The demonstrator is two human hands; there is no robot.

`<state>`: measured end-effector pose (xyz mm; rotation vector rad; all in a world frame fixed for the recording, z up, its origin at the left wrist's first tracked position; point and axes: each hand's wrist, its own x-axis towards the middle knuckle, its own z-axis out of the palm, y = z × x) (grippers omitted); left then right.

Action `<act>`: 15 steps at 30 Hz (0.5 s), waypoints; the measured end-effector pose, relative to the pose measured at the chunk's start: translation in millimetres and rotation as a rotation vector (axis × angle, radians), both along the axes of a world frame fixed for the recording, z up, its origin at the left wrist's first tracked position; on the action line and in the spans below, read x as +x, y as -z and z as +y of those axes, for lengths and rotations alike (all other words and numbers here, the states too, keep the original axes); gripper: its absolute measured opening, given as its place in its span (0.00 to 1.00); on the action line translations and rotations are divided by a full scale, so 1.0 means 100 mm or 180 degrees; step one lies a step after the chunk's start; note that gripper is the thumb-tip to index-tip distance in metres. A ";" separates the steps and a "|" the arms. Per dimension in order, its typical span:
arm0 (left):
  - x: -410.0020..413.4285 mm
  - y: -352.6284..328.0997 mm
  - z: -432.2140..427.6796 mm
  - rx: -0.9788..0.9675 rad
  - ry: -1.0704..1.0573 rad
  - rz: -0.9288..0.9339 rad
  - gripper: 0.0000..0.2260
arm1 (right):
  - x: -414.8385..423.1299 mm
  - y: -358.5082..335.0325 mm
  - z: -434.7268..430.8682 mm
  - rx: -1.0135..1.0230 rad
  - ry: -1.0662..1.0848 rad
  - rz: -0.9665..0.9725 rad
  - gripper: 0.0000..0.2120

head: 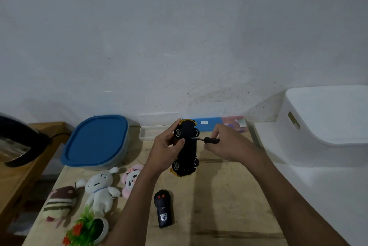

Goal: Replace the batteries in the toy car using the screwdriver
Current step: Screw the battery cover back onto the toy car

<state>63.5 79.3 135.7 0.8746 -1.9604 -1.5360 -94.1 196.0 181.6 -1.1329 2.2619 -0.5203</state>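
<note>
A yellow toy car (187, 150) is held above the wooden table with its black underside and wheels facing me. My left hand (166, 146) grips it from the left side, thumb on the underside near the upper wheel. My right hand (227, 144) holds a small black-handled screwdriver (209, 139) level, its metal tip touching the car's underside just below the upper wheels. No batteries are visible.
A black remote control (163, 209) lies on the table (219, 206) near me. Plush toys (101, 188) and a small potted plant (87, 227) sit at the left. A blue-lidded container (95, 140), a clear tray (147, 134) and a white bin (326, 124) stand behind.
</note>
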 end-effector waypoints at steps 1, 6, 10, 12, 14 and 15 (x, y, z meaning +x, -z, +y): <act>0.01 -0.01 0.00 0.0011 -0.0001 0.0002 0.29 | 0.00 0.00 0.00 -0.0059 -0.0001 0.0210 0.12; 0.02 -0.02 -0.02 -0.0007 -0.0023 0.0018 0.28 | 0.04 -0.05 -0.02 -0.0081 0.0061 0.0890 0.21; 0.03 -0.03 -0.03 0.0006 -0.0021 0.0024 0.28 | 0.09 -0.08 -0.03 -0.0085 0.0023 0.0576 0.19; 0.04 -0.03 -0.05 0.0013 -0.0029 0.0024 0.28 | 0.08 -0.10 -0.02 -0.0023 -0.0063 0.0552 0.15; 0.04 -0.02 -0.06 0.0005 -0.0040 0.0013 0.29 | 0.06 -0.09 -0.02 -0.0069 -0.0120 0.0722 0.13; 0.04 -0.02 -0.06 -0.0004 -0.0042 0.0012 0.29 | 0.07 -0.10 -0.03 -0.0114 -0.0101 0.0795 0.13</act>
